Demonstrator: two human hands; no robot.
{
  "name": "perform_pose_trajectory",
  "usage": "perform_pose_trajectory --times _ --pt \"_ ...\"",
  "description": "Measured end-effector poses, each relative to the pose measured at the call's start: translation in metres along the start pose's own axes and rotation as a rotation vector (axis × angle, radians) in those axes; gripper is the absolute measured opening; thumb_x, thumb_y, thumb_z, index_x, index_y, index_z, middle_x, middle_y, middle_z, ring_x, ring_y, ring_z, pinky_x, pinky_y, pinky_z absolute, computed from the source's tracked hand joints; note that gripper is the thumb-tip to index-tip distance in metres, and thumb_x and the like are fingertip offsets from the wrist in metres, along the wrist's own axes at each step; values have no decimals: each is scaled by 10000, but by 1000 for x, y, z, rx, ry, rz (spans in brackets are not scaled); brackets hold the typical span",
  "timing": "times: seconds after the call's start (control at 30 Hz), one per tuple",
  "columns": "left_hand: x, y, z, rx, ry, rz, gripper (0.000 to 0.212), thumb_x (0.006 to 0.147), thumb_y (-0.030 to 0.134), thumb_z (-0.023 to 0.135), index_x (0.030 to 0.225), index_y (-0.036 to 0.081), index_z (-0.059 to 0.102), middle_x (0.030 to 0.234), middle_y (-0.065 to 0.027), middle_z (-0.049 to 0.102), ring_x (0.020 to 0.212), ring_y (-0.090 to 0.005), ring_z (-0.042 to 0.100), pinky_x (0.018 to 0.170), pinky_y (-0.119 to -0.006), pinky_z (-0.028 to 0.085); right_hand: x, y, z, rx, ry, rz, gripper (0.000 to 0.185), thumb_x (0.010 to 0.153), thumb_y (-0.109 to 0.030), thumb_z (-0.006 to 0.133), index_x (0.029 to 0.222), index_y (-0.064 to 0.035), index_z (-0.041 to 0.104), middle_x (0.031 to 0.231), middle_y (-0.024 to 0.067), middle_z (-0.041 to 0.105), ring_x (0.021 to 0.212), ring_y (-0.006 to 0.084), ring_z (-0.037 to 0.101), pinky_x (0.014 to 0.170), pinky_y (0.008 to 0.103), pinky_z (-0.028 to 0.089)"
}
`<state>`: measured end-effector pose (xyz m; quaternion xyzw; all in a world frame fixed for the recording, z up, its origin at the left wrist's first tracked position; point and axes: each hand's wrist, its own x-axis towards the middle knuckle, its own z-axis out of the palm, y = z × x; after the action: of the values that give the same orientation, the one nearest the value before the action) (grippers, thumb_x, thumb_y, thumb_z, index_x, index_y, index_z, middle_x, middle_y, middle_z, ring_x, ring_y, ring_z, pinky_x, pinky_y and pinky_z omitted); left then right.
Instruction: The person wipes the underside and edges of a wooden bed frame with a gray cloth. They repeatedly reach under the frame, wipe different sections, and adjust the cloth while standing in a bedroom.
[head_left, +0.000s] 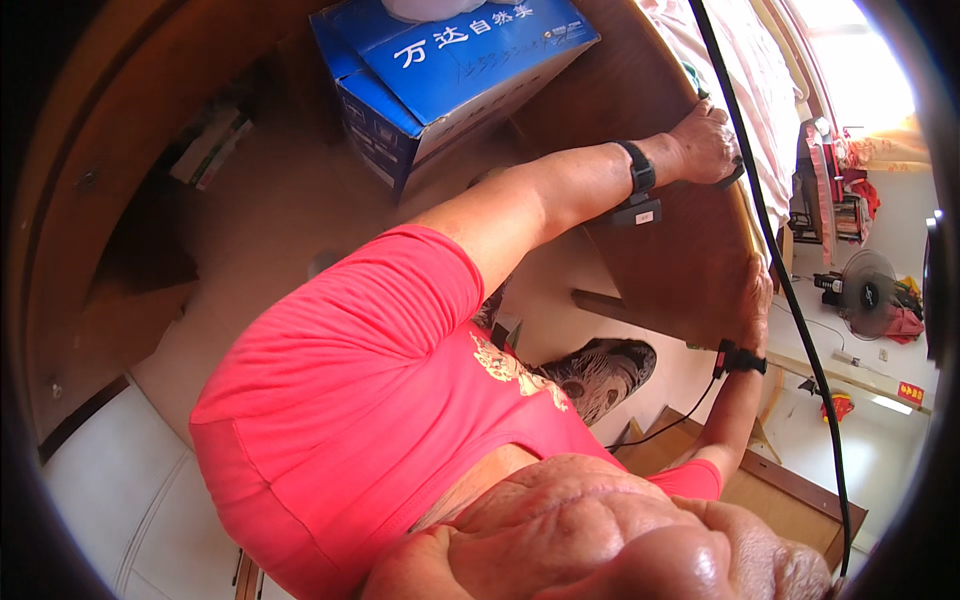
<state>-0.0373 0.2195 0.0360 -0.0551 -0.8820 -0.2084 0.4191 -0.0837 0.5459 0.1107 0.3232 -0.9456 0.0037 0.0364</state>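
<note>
My left hand is at the top edge of a brown wooden panel, its fingers bent beside a pale pink cloth. A small black piece sticks out by that hand. Farther along the same edge is my right hand, its fingertips partly hidden by the edge and the cloth. Whether either hand grips the edge or the cloth cannot be told. A small green item lies just past the left hand. Both wrists wear black bands with small devices.
A blue cardboard box bearing writing stands at the top. A black cable crosses the right side. Beyond are an electric fan and piled clothes. A patterned trouser leg shows below. A pale sofa is at lower left.
</note>
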Motion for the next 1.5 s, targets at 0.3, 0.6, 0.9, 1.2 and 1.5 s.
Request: perform_pose_trajectory --times 0.3,0.6,0.9,1.2,1.5 --pt "3 2 -2 -42 114 -22 397 950 399 528 987 91 776 1060 -102 755 1133 -337 629 1029 -605 393 13 36 25 34 154 11 741 1096 -477 214 988 80 690 951 347 667 967 538 626 843 581 458" --pt "1 5 -1 114 83 -45 418 948 429 540 1003 82 765 1050 -121 751 1120 -324 645 1017 -589 411 32 -8 18 -82 85 -135 482 1087 -480 318 1268 -107 564 850 297 687 854 518 658 727 604 497" --pt "-6 2 -24 242 4 -44 405 945 434 537 960 103 769 1077 -93 743 1100 -315 655 1014 -582 389 32 -75 19 -220 304 -172 476 1026 -566 494 1163 -117 570 785 281 695 808 506 686 681 600 526" --pt "-6 -5 -8 216 20 -154 435 957 467 562 1010 76 746 1078 -125 731 1158 -328 622 1040 -639 382 35 -78 32 -173 278 -56 603 991 -653 469 1215 -115 624 844 275 720 888 479 706 774 585 540" --pt "-28 0 -8 111 112 -67 280 982 377 588 1074 140 706 1103 -101 694 1173 -313 583 995 -599 429 10 -100 -4 -71 142 3 543 1022 -544 475 1118 -32 629 932 318 700 975 517 662 840 587 498"
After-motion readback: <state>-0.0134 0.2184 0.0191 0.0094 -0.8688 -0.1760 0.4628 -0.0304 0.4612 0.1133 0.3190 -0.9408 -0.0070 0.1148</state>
